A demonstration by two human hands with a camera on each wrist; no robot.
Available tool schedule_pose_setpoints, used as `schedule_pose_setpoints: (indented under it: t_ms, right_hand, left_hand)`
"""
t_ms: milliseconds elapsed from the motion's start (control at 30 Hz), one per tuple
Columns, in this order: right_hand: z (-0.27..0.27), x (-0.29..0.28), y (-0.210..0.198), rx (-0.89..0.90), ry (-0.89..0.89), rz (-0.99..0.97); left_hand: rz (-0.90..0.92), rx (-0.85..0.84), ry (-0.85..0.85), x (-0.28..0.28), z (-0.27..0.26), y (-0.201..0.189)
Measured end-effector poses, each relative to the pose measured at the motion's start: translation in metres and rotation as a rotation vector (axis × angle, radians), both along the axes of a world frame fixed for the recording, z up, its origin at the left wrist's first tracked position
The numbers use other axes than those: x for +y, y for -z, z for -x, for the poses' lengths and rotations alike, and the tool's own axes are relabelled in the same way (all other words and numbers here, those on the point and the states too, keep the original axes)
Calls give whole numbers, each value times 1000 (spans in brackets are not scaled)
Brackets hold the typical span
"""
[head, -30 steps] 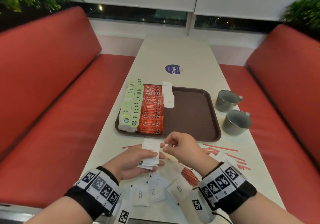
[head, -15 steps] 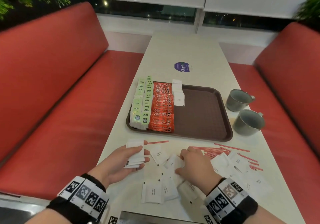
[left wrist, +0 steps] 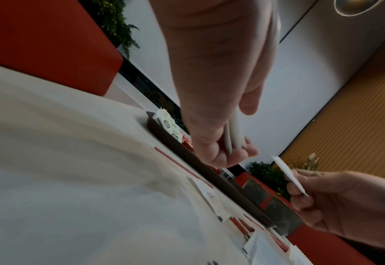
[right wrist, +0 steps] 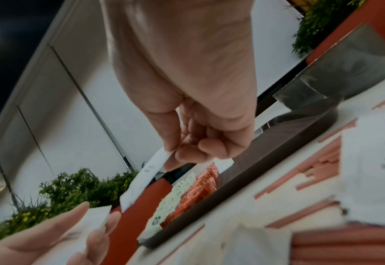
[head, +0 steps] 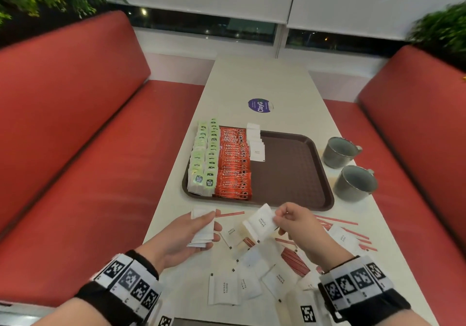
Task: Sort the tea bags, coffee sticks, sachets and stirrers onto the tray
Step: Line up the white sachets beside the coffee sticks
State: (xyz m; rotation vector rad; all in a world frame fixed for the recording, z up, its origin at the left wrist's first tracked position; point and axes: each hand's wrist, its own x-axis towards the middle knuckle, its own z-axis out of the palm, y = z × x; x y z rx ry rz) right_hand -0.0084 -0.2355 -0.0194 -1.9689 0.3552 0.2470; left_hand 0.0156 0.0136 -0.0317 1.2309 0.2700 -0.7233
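A brown tray (head: pixel 290 174) holds rows of green tea bags (head: pixel 205 159), red coffee sticks (head: pixel 234 164) and a short row of white sugar sachets (head: pixel 255 144). My left hand (head: pixel 199 230) grips a small stack of white sachets (head: pixel 203 227) above the table's near left; the stack (left wrist: pixel 233 136) shows edge-on in the left wrist view. My right hand (head: pixel 285 221) pinches one white sugar sachet (head: pixel 261 222) in the air, a short way right of the stack. In the right wrist view that sachet (right wrist: pixel 146 175) hangs from thumb and forefinger. Several loose sachets (head: pixel 224 290) and red stirrers (head: pixel 295 261) lie on the table below the hands.
Two grey mugs (head: pixel 339 151) (head: pixel 356 183) stand right of the tray. A round purple sticker (head: pixel 260 104) marks the white table (head: pixel 262 81) beyond it. Red benches (head: pixel 75 149) flank both sides. More stirrers (head: pixel 338 221) are scattered at the near right.
My right hand has lifted off the pile of loose sachets with one sachet pinched and brought it up toward the left hand's stack. The left hand has kept its stack.
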Motion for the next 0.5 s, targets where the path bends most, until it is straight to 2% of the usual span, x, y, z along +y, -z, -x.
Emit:
schedule_pose_setpoints:
  t_ms: [133, 267, 333, 400, 500]
  right_hand:
    - [-2, 8, -25, -44, -157, -30]
    - [-7, 26, -37, -129, -251, 92]
    - [-10, 33, -37, -171, -191, 78]
    - [-13, 34, -33, -158, -100, 15]
    - [-19, 37, -27, -115, -110, -17]
  left_hand:
    - [-25, -99, 159, -14, -3, -10]
    - [-38, -214, 363, -30, -3, -17]
    - [-86, -264, 338, -38, -3, -17]
    - [-64, -277, 235, -44, -4, -16]
    - [-28, -282, 114, -47, -11, -16]
